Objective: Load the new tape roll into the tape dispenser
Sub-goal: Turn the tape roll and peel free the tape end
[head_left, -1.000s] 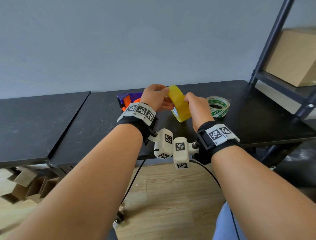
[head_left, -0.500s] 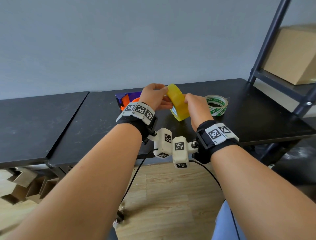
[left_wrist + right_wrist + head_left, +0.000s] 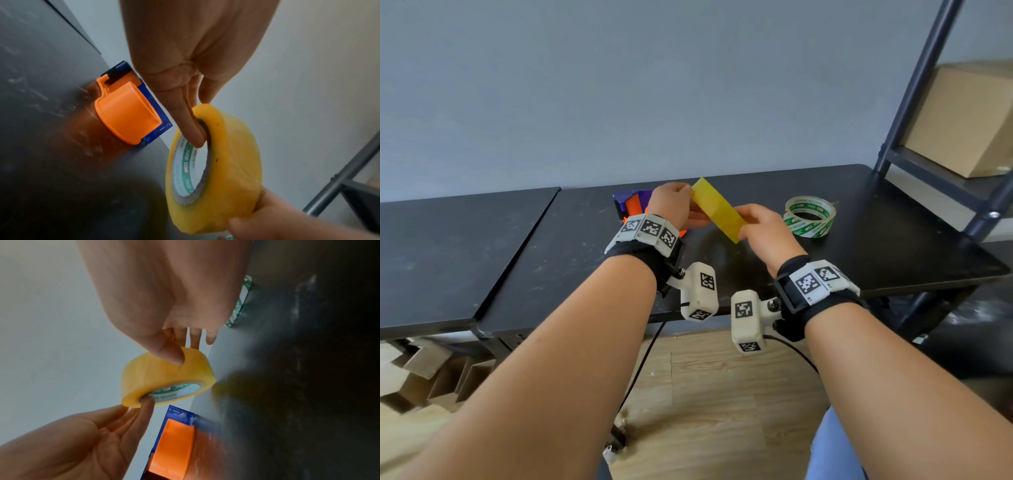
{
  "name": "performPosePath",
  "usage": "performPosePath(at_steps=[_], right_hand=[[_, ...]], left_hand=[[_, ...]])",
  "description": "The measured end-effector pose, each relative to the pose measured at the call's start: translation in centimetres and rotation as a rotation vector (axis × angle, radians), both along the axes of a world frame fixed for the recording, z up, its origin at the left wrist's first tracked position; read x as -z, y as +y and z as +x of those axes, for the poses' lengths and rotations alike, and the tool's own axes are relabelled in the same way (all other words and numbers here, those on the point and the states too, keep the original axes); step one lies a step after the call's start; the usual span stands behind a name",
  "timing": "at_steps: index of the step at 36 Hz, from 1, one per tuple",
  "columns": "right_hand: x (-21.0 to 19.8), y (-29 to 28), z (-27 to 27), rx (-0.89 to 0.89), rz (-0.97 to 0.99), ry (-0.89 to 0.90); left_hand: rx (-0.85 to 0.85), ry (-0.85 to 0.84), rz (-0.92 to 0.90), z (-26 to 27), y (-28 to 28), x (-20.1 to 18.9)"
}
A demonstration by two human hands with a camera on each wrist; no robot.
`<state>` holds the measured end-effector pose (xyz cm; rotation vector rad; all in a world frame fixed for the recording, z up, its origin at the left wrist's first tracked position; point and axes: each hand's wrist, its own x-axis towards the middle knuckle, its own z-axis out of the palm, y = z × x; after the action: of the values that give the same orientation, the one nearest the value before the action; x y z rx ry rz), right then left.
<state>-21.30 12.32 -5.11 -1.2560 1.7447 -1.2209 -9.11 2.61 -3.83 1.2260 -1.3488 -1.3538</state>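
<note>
- Both hands have pulled a bit apart since the earlier picture, and the yellow tape roll (image 3: 719, 209) is now tipped so its wide band faces up, where before it stood more on edge.
- That roll is held up in the air, just above the black table (image 3: 893, 240) and just right of the tape dispenser (image 3: 632, 202).
- Left hand (image 3: 675, 209) pinches the roll: one finger is hooked inside the hole and the others press the outside.
- Right hand (image 3: 763, 229) pinches the near end of the roll, with the thumb on the yellow band and the fingers behind it.
- Inside the roll's hole is a white and green paper label (image 3: 185, 168). It has writing, but the letters are too blurry to read.
- From the head camera the dispenser, blue with an orange drum (image 3: 127, 113), lies on the table partly hidden behind the left hand.
- To the right of the yellow roll, a clear tape roll (image 3: 810, 216) with green print lies flat on the table. Its words are too small to read.
- Farther right, a brown cardboard box (image 3: 962, 120) sits on a dark shelf rack (image 3: 914, 85), cut off by the picture's edge.
</note>
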Motion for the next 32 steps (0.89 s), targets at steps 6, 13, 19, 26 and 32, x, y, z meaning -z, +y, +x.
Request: performPosePath(at_steps=[6, 13, 19, 26, 32], right_hand=[[-0.2, -0.7, 0.2, 0.056, -0.020, -0.019], [-0.6, -1.5, 0.2, 0.111, -0.038, -0.070], [-0.7, -1.8, 0.1, 0.124, -0.025, -0.062], [-1.2, -1.7, 0.4, 0.135, -0.031, -0.049], [-1.7, -1.2, 0.9, 0.159, -0.047, -0.079]], left_hand=[[-0.062, -0.342, -0.255, -0.3, 0.5, 0.0], [0.004, -0.575, -0.654, -0.9, 2.2, -0.4], [0.030, -0.660, -0.839, -1.0, 2.9, -0.2], [-0.009, -0.729, -1.090, -1.6, 3.2, 0.2], [-0.053, -0.710, -1.026, -2.1, 3.0, -0.5]])
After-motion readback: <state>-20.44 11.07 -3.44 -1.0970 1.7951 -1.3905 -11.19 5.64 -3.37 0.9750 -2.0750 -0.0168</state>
